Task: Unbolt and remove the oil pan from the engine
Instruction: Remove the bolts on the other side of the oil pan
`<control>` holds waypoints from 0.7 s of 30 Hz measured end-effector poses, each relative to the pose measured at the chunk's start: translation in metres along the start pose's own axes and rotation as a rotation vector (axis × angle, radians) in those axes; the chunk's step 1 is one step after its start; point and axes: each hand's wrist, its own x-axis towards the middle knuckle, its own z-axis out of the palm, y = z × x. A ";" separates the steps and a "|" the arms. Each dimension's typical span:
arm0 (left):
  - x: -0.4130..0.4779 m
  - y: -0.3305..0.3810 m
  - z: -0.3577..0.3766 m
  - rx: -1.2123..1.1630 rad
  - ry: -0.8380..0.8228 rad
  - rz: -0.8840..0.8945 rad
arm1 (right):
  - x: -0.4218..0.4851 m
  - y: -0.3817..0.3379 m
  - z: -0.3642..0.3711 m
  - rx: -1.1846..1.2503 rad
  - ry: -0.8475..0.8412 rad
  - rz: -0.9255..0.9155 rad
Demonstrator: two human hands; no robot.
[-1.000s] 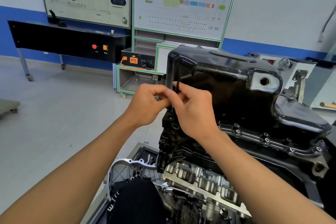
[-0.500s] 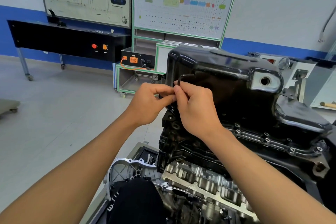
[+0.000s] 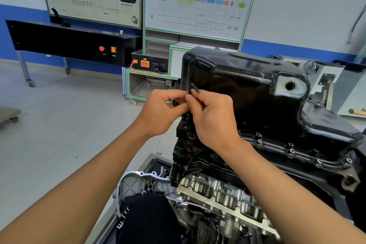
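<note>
Well behind oil pan [image 3: 237,89], blue-striped wall [image 3: 307,16], grey floor [image 3: 59,134].

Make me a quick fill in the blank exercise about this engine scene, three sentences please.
1. The glossy oil pan on the engine is ____ in colour.
2. The left hand and the right hand pinch a small hex key at the pan's ____ end.
3. On the console, the red button sits ____ of the orange button.
Missing words: black; left; left.
</note>
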 end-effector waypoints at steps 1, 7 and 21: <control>-0.001 0.000 0.001 0.004 -0.032 -0.003 | 0.000 0.001 -0.002 -0.014 -0.029 -0.001; 0.001 0.000 0.008 -0.005 0.102 -0.014 | 0.003 0.000 -0.005 -0.002 0.034 -0.002; 0.002 0.002 0.008 0.001 0.061 -0.004 | 0.004 0.000 -0.002 -0.065 -0.050 0.011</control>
